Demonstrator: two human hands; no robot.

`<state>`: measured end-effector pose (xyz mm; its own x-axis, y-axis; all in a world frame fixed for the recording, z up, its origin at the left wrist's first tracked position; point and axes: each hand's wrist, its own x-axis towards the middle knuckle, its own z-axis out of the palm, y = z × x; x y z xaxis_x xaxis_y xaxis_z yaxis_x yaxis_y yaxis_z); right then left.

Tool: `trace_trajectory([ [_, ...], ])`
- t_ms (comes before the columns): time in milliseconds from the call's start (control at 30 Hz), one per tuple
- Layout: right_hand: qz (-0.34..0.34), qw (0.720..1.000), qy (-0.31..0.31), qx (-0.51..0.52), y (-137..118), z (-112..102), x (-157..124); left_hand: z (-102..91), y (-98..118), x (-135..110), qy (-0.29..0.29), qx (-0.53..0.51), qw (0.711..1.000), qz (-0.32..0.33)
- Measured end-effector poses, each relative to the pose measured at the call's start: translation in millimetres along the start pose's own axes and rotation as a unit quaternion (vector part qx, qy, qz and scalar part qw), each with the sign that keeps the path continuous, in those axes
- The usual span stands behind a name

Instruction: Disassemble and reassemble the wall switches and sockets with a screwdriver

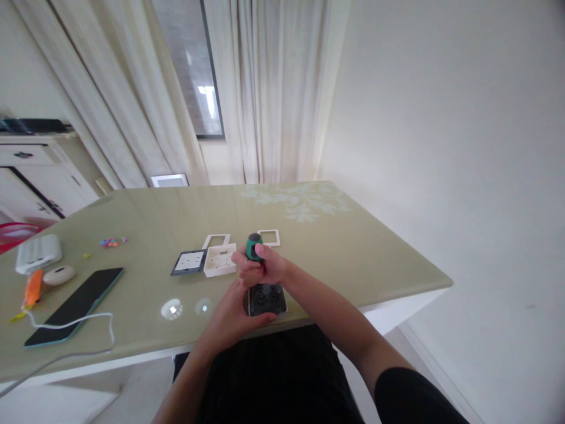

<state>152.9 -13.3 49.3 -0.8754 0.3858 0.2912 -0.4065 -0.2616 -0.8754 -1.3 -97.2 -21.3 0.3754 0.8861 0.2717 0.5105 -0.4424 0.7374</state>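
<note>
My right hand (267, 266) is wrapped round the green and black handle of a screwdriver (254, 244), which stands upright over a wall socket (268, 300). The socket lies with its dark back facing up near the table's front edge; the screwdriver's tip is hidden behind my fingers. With thumb along the near side, my left hand (236, 315) grips the socket from the left. Just beyond sits a white mounting box (219, 261), and against its left side lies another socket plate (189, 261) with a dark rim. Two white frames (216, 241) (277, 238) lie behind.
At the left of the table (375, 253) are a phone (75, 309), a white cable (88, 353), an orange item (33, 288), a round white object (59, 275) and a white case (39, 253). Small colourful pieces (112, 242) lie farther back. A wall (441, 147) rises on the right.
</note>
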Motion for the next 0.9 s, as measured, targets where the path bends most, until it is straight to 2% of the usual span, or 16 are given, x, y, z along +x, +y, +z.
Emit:
trace_trajectory([
  [133, -0.034, 0.999, 0.016, 0.002, 2.2, 9.8, 0.7, 19.3, 7.9, -1.2, 0.077, 0.047, 0.995, -0.039],
  [233, -0.039, 0.999, 0.019, 0.0, 2.3, 14.5, 2.0, 24.5, 7.9, -3.0, 0.082, 0.054, 0.994, -0.05],
  [333, -0.024, 1.0, 0.011, -0.008, 1.7, 17.6, 2.2, 12.4, 2.0, -1.9, 0.018, 0.024, 0.999, -0.02],
  [500, -0.002, 1.0, 0.018, -0.014, 0.5, 12.0, -0.3, -33.4, -8.1, 14.0, -0.144, -0.044, 0.988, 0.045],
  [600, -0.007, 0.999, 0.039, -0.017, 0.6, 7.8, -2.0, -47.4, -5.2, 18.8, -0.19, -0.052, 0.978, 0.066],
  [700, -0.012, 0.998, 0.057, -0.026, 1.9, 10.6, -2.6, -35.2, 4.7, 7.0, -0.151, -0.021, 0.986, 0.059],
  [800, -0.013, 0.997, 0.068, -0.035, 2.9, 18.5, -2.1, -8.8, 16.1, -12.2, -0.021, 0.073, 0.997, 0.014],
  [900, -0.016, 0.997, 0.065, -0.043, 2.2, 25.2, -2.0, 6.8, 25.8, -20.4, 0.015, 0.113, 0.994, 0.005],
])
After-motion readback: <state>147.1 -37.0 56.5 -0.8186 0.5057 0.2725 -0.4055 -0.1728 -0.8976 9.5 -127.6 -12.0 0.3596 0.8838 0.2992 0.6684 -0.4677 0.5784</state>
